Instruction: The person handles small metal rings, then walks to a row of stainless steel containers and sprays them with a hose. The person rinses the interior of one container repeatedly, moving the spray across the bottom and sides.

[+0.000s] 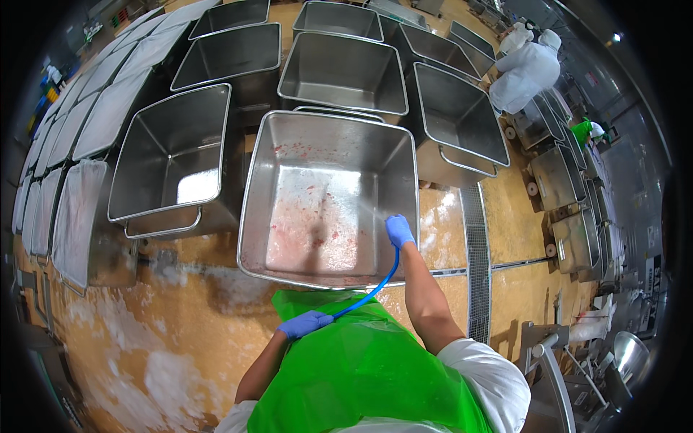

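Note:
My right hand, in a blue glove, is closed around the front end of a blue hose over the right side of a square steel bin. A faint spray of water seems to leave that end into the bin. Reddish scraps and pinkish liquid are scattered over the bin's floor and far wall. Lower down, against my green apron, my left hand, gloved in blue too, grips the hose further back. The nozzle itself is mostly hidden by my right hand.
Steel bins stand around, such as one on the left and one on the right. Bins with white covers line the far left. A drain grate crosses the wet, foamy floor. People in white work at the upper right.

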A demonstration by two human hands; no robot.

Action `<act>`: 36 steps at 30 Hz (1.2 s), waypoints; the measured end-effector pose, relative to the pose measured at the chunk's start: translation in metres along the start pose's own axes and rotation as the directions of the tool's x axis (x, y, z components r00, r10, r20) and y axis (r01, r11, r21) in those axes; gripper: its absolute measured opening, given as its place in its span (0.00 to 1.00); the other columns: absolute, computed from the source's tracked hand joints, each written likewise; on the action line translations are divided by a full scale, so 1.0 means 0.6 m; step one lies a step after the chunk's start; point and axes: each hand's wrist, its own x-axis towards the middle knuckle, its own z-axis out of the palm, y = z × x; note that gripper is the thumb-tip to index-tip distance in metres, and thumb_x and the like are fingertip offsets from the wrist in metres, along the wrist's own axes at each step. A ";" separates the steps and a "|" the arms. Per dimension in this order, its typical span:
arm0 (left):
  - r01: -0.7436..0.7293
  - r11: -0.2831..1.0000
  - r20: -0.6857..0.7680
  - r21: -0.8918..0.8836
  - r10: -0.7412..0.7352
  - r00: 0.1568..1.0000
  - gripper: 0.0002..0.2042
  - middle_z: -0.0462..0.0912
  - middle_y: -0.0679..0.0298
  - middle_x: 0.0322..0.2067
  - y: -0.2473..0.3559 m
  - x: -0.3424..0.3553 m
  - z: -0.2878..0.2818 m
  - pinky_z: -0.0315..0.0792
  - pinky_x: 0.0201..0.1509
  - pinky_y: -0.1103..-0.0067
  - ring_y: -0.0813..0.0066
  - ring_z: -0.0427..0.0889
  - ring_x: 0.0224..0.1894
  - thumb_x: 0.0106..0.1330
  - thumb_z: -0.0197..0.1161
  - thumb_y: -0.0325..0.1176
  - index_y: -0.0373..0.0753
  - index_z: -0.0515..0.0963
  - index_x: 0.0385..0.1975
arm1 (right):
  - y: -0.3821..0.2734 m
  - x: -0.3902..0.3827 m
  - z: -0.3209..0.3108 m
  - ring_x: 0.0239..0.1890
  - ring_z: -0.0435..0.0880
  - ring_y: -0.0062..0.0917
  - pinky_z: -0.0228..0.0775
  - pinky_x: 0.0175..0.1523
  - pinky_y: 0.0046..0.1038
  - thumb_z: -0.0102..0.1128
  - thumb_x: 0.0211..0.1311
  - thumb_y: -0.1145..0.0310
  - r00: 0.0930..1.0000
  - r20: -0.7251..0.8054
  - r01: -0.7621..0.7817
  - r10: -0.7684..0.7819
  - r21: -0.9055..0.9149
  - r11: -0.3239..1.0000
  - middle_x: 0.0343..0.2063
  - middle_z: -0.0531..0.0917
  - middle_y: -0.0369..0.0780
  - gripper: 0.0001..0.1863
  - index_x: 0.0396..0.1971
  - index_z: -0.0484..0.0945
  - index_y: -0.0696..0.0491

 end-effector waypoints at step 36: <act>-0.034 0.992 0.023 0.120 0.031 0.999 0.25 0.75 0.63 0.23 -0.004 0.037 0.007 0.66 0.33 0.75 0.79 0.68 0.28 0.66 0.44 0.54 0.33 0.74 0.32 | -0.057 -0.005 -0.196 0.38 0.75 0.52 0.65 0.45 0.43 0.40 0.57 0.65 0.810 -0.002 -0.404 0.587 0.723 0.561 0.32 0.77 0.58 0.14 0.38 0.69 0.58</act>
